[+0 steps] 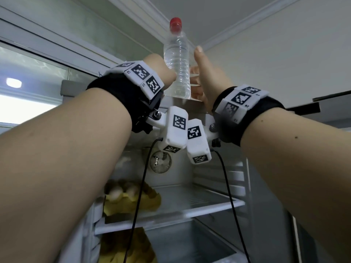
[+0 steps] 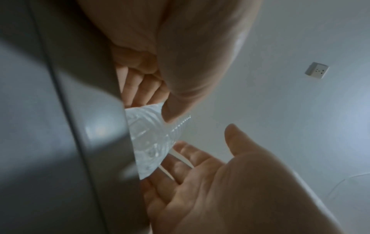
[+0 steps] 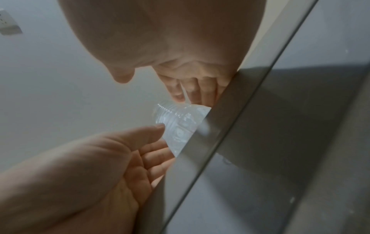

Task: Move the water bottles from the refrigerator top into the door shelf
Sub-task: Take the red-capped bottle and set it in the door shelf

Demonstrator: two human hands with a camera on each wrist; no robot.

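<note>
A clear water bottle (image 1: 177,59) with a red cap (image 1: 175,22) stands upright at the front edge of the refrigerator top (image 1: 182,103). My left hand (image 1: 161,71) is at its left side. In the left wrist view the left hand (image 2: 152,101) presses its thumb on the bottle (image 2: 148,139), with its fingers reaching behind it. My right hand (image 1: 199,67) is at the bottle's right, thumb up and clear of it, fingers extended behind it. The right wrist view shows the bottle (image 3: 178,125) between the open right hand (image 3: 176,82) and the left hand (image 3: 154,142).
Below the arms the refrigerator stands open, with a glass shelf (image 1: 190,202) carrying yellow bags of food (image 1: 131,200). Black cables (image 1: 140,186) hang from the wrist cameras. The ceiling is close above the bottle. A wall socket (image 2: 316,70) sits on the wall behind.
</note>
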